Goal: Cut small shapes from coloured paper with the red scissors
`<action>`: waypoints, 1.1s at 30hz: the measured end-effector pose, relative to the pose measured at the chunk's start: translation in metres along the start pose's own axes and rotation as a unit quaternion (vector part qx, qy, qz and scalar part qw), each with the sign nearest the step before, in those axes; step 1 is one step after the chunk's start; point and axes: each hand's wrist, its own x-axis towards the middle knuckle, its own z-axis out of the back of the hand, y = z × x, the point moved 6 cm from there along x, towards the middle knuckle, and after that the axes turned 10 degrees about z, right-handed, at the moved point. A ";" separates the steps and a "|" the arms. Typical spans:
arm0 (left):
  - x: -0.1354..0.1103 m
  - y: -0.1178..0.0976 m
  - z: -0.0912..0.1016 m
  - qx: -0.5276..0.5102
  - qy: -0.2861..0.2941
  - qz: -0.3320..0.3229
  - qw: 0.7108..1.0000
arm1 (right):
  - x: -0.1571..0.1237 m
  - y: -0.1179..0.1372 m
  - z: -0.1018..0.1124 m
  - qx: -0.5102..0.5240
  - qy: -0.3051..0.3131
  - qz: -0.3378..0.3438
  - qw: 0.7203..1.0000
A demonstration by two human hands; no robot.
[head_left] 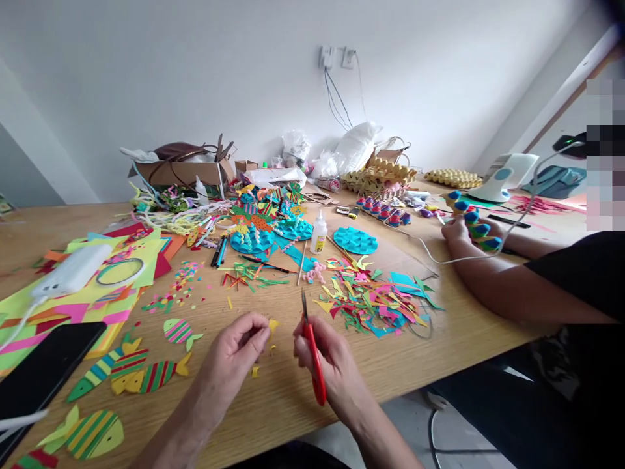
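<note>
Red-handled scissors (315, 365) are in my right hand (334, 361), with the closed-looking blades pointing away from me. My left hand (239, 348) pinches a small yellow paper piece (274, 324) between thumb and fingertips, above the wooden table (381, 371). Tiny yellow scraps (255, 372) lie just below it. To the left of that hand are several striped paper fish, among them a pink-and-green striped fish (176, 330), a red-and-green striped fish (159, 376) and a large green-and-yellow fish (95, 434).
Colourful paper scraps (375, 299) lie ahead of my right hand, near a glue bottle (319, 234) and a blue scalloped disc (355, 240). A black phone (49, 371) and a white power bank (73, 268) are left. At right, a person's hands (459, 234) hold a painted egg-carton strip (472, 218).
</note>
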 end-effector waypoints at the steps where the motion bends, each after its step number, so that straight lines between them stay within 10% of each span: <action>1: -0.001 -0.002 0.004 -0.020 -0.013 -0.006 1.000 | -0.005 0.000 0.000 -0.035 0.028 -0.006 0.999; 7: -0.003 -0.011 0.002 -0.080 -0.002 -0.005 0.997 | -0.021 0.003 -0.010 -0.156 0.106 -0.002 0.982; 33: -0.004 -0.013 -0.005 0.015 0.016 0.035 0.999 | -0.014 0.003 -0.010 -0.160 0.056 0.014 0.985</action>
